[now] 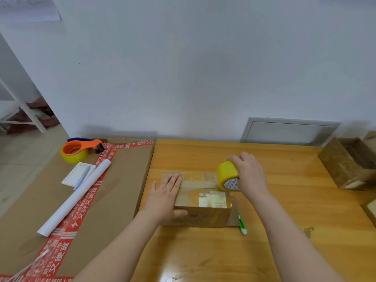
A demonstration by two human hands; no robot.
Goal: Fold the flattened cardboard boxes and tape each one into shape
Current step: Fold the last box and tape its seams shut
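Your left hand (165, 192) presses flat on the cardboard box (203, 214), centre frame on the table (289, 220), apparently pinning flaps; your right hand (251, 174) grips the tape roll (226, 173) at its right end.

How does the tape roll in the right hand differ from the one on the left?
The hand-held tape roll is bare, gripped by the right hand, standing on edge at the small box. The left tape roll sits in an orange dispenser, lying flat and untouched on the large flat cardboard. Both are yellow.
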